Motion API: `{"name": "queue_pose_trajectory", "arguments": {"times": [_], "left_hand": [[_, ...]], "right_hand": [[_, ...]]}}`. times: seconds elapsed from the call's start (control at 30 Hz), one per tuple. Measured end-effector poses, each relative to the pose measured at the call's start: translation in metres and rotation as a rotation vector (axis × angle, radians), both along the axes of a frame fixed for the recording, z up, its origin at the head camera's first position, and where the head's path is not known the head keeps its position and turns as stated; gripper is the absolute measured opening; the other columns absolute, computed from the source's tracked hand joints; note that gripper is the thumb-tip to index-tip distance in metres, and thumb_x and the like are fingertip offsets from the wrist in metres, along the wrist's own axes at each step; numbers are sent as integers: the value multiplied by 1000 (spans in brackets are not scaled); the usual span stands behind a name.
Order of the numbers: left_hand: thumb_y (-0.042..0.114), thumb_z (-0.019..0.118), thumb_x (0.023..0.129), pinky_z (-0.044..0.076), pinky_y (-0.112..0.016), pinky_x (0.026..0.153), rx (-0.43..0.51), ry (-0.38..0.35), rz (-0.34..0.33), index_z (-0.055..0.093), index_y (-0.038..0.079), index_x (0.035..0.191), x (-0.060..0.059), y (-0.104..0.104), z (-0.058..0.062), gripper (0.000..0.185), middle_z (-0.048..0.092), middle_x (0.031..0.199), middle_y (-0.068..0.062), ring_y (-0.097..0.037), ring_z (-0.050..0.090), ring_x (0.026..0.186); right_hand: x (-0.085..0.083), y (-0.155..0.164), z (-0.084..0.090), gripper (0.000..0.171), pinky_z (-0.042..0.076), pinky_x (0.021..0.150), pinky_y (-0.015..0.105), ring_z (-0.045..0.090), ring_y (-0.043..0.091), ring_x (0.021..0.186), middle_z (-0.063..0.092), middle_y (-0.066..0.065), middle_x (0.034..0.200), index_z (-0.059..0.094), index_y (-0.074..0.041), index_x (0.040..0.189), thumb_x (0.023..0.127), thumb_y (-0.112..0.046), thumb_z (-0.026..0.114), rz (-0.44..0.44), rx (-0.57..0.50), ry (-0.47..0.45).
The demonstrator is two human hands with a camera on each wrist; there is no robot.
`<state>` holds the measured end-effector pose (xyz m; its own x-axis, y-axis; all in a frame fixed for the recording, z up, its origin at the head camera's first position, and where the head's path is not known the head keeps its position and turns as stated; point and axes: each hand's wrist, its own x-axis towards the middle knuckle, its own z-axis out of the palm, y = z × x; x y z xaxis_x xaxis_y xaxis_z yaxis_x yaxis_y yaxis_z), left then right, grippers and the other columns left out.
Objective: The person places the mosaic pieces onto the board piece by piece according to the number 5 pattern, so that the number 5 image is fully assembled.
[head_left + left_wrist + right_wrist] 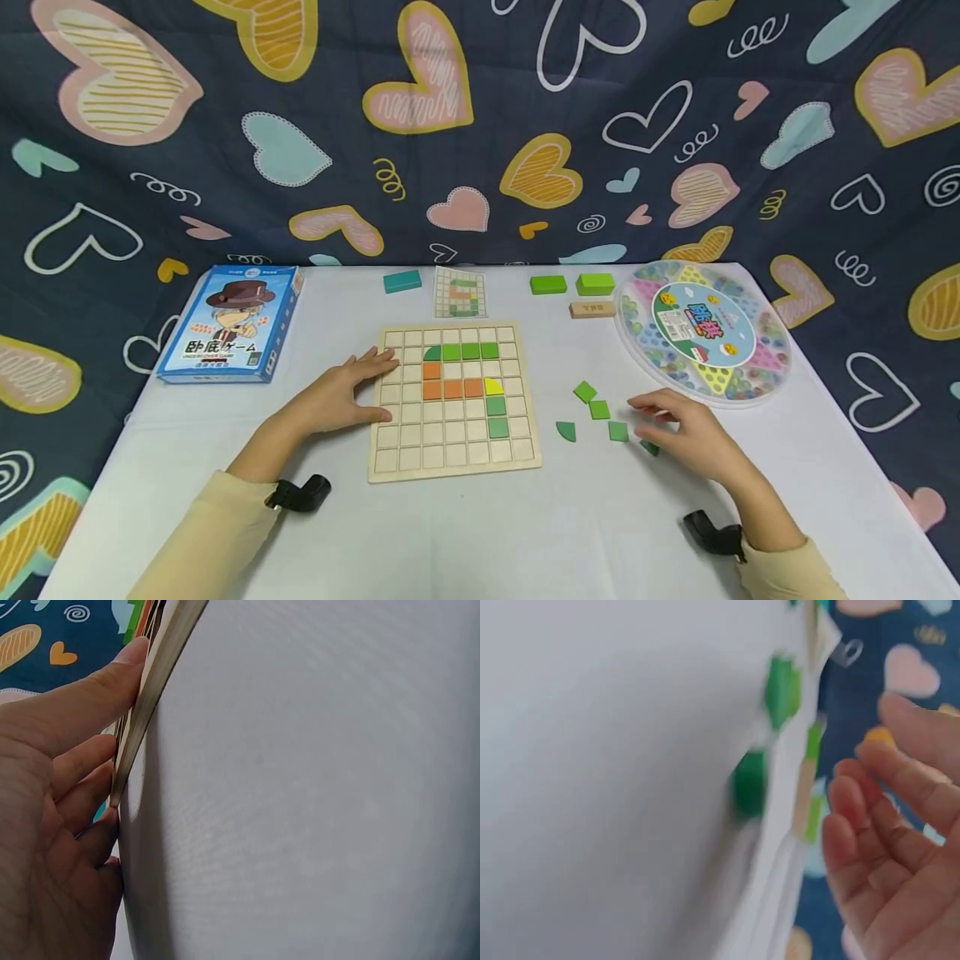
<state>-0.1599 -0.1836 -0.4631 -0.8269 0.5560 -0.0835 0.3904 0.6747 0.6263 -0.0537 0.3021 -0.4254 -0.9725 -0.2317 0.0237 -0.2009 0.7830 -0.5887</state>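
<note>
A wooden grid board lies mid-table with green, orange and one yellow tile set in its cells. My left hand rests flat at the board's left edge, with the thumb and straight fingers against the board's rim. The left wrist view shows this left hand holding nothing. Right of the board lie loose green tiles and a green quarter-circle piece. My right hand hovers over them with loosely bent fingers, a dark green piece just beneath it. The right wrist view shows my right hand empty and blurred green pieces.
A blue card-game box sits at the left. A round marble game tray sits at the right. Along the back lie a teal block, a pattern card, two green blocks and a wooden block. Heart-patterned cloth hangs behind.
</note>
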Motion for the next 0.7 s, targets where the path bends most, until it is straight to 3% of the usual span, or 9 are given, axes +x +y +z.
{"name": "queue_pose_trajectory", "arguments": {"times": [0.17, 0.4, 0.7], "left_hand": [[40, 80, 73, 15, -52, 117, -7, 6, -5, 45, 10, 142, 0, -1, 1, 83, 34, 153, -5, -32, 21, 144], [42, 79, 74, 15, -50, 118, -17, -1, 2, 44, 12, 143, 1, -1, 1, 83, 33, 153, -3, -29, 20, 145], [40, 80, 73, 16, -51, 118, 3, 7, -1, 44, 11, 142, 2, -2, 2, 83, 34, 153, -4, -31, 22, 144]], "right_hand": [[10, 16, -7, 30, 50, 71, 22, 57, 10, 85, 63, -1, 98, 67, -11, 112, 83, -16, 72, -47, 63, -132], [10, 17, -11, 20, 46, 64, 21, 50, 4, 77, 57, -4, 88, 66, -13, 97, 79, -10, 74, -7, 115, -115], [9, 13, -9, 18, 42, 58, 21, 46, 2, 69, 55, -3, 79, 62, -13, 93, 81, -17, 74, -17, 80, -204]]}}
